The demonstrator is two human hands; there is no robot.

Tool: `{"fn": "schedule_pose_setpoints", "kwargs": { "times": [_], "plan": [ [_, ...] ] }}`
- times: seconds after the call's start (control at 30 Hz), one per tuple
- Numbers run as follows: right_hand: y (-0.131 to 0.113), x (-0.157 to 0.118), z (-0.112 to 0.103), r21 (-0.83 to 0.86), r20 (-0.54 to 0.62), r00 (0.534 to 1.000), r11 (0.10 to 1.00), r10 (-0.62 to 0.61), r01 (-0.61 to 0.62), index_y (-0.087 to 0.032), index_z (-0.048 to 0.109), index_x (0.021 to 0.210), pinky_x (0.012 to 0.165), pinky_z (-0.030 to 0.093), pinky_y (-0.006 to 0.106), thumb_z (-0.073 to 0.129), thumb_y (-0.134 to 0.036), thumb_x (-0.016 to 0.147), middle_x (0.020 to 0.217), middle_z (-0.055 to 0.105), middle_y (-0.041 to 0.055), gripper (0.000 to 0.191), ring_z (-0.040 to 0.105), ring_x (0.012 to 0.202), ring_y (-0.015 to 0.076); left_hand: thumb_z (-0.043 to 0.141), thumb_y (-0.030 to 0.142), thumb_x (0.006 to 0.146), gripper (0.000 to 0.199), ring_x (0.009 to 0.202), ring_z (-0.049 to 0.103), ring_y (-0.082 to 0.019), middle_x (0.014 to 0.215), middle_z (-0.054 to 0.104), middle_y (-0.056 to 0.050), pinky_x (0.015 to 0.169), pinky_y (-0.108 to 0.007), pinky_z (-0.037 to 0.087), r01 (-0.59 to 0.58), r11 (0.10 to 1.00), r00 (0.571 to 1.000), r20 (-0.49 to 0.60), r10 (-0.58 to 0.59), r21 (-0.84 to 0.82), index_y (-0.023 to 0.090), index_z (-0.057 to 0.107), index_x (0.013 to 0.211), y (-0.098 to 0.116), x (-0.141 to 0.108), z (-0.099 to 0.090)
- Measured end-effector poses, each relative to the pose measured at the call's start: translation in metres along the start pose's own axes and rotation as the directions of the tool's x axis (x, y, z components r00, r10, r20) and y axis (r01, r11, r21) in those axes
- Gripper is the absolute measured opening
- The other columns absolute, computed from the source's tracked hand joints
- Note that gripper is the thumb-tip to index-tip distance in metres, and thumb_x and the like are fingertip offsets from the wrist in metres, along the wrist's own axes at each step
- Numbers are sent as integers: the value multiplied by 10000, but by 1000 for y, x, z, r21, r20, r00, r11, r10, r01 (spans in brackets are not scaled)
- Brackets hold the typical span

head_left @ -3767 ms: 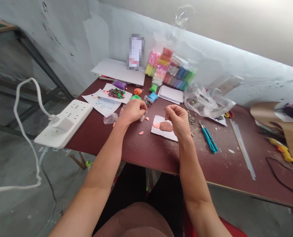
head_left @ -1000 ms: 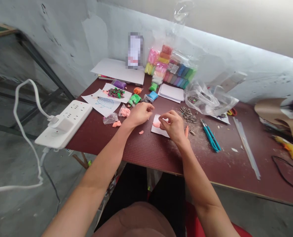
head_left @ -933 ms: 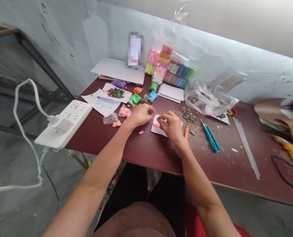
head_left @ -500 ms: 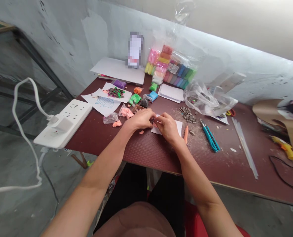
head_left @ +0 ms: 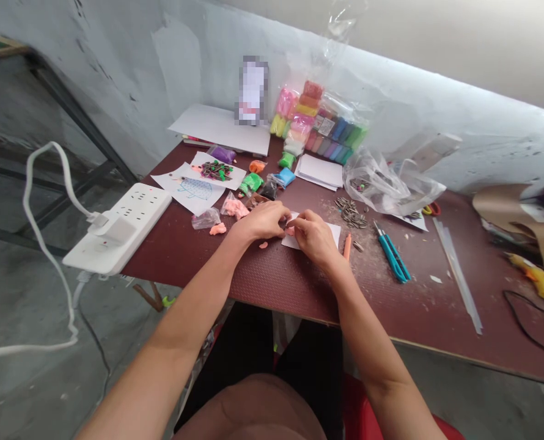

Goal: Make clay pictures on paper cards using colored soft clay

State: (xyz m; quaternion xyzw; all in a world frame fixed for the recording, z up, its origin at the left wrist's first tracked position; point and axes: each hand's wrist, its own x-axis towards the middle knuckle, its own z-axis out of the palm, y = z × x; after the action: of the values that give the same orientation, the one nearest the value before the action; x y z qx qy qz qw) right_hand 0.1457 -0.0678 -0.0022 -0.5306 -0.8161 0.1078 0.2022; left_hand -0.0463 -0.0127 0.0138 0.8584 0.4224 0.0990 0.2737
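My left hand (head_left: 269, 220) is closed, its fingertips pinched together over the left edge of a small white paper (head_left: 332, 233). My right hand (head_left: 316, 237) is also closed, with thumb and forefinger meeting above that paper, very near the left fingertips. Between the hands shows a bit of salmon-pink modelling clay (head_left: 290, 231) on the paper. What either pinch holds is too small and too covered to make out. A small flat piece of pink clay (head_left: 263, 245) lies below my left wrist. An orange stick (head_left: 347, 246) lies right of the paper.
Sunflower-like seeds (head_left: 351, 213) lie in a pile near a teal utility knife (head_left: 392, 252). Bagged clay (head_left: 235, 207), a hedgehog-like drawing (head_left: 194, 188) and a plastic bag (head_left: 382, 180) stand behind. A power strip (head_left: 118, 229) sits at the left edge, a glue gun (head_left: 533, 276) at right.
My right fingers have shifted slightly, and a little more pink clay shows beneath them. My left hand stays nearly in place. The view has moved a touch.
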Motion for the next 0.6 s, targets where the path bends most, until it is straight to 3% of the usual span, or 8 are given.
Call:
{"fn": "schedule_pose_setpoints", "kwargs": {
  "times": [0.13,0.4,0.6],
  "plan": [
    [1,-1,0,9,-7,1000,1000,4,-4,-232,822,1115,850,487,356,520,-131,999,1029,690,105,340,621,930,228,736,201,776,298,1020,653,-238,1094,712,-77,848,-299,471,22,1000,1000,6,-22,9,174,782,1069,2,-1,-1],
    [1,-2,3,-92,18,999,994,-51,52,-253,838,1040,836,473,363,518,-178,1035,1035,694,105,329,592,903,227,750,262,803,232,993,648,-238,1078,716,-75,842,-306,466,-10,1000,1000,5,10,-2,185,768,1021,-1,0,0],
    [-2,-2,0,-149,5,996,985,-84,84,-275,825,1113,840,440,384,507,-164,1042,1077,678,113,344,561,906,239,735,218,793,220,993,650,-238,1083,714,-76,821,-301,464,16,1000,1000,10,-16,0,184,764,1009,1,-1,0]
  ]
}}
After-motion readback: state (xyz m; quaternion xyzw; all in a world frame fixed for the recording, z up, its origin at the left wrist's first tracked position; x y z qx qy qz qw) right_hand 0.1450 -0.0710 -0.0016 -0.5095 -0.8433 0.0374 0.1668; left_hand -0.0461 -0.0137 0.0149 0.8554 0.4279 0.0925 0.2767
